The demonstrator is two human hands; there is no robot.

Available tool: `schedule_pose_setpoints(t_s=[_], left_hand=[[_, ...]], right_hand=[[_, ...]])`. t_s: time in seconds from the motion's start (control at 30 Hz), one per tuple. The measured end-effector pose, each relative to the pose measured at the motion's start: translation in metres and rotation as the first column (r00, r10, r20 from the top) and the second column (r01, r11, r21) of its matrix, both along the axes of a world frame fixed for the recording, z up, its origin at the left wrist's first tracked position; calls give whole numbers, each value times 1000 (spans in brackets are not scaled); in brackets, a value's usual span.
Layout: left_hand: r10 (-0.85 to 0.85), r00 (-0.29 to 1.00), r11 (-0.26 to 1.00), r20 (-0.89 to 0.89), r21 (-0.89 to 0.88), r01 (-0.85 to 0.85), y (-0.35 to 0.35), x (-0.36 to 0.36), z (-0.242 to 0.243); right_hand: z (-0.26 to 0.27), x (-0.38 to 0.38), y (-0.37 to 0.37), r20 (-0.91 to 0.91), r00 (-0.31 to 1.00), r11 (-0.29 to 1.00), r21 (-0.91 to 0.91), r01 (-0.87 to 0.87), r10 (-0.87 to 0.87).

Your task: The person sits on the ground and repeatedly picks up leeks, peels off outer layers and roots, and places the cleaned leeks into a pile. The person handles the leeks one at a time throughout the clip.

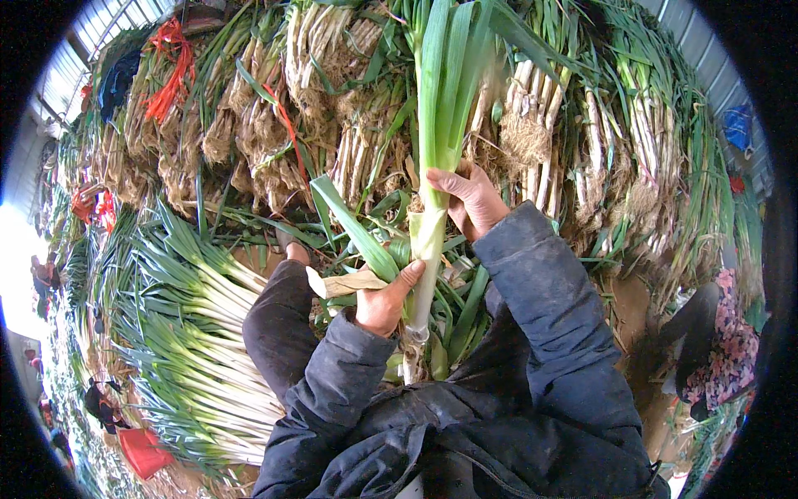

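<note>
A thick green onion [426, 240] stands upright in front of my body, its broad leaves pointing away and its root end near my lap. My right hand [472, 198] is closed around it just below where the leaves fan out. Lower down on the other side, my left hand [385, 307] pinches a torn outer leaf [361, 234], whose pale dry sheath [349, 284] sticks out to the left. The left thumb lies against the white stalk. Loose stripped leaves [464, 312] lie on the ground between my legs, partly hidden by the stalk.
Clean-stemmed green onions [212, 355] lie in a row left of my leg. Unpeeled bundles with roots [530, 137] are heaped across the far side, some with red ties [171, 75]. A red bag [144, 452] sits lower left. Someone in floral clothing [723, 349] is at the right.
</note>
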State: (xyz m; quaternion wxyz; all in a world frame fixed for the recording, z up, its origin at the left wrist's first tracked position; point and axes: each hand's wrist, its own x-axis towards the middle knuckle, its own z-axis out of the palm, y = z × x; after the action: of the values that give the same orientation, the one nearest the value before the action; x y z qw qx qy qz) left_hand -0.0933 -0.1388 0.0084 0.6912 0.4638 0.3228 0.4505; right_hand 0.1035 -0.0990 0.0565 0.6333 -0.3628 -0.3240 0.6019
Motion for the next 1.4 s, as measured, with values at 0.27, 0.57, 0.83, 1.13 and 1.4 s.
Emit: schedule_pose_setpoints(t_s=[0.27,0.57,0.83,1.13,1.4], left_hand=[[78,990,993,-118,102,-66,-1,4,6],[241,884,910,-400,409,-62,-7,0,6],[337,878,803,-341,590,-79,-8,1,-3],[307,940,669,-149,736,-102,-20,-2,8],[124,932,951,-342,309,-13,-22,-3,4]], right_hand=[[-2,-2,3,34,997,997,-12,77,-76],[3,-7,0,-85,993,997,-5,77,-77],[1,-11,2,-109,987,992,25,123,-119],[13,-7,5,-190,965,980,42,193,-181],[11,2,13,-212,949,971,9,239,-232]])
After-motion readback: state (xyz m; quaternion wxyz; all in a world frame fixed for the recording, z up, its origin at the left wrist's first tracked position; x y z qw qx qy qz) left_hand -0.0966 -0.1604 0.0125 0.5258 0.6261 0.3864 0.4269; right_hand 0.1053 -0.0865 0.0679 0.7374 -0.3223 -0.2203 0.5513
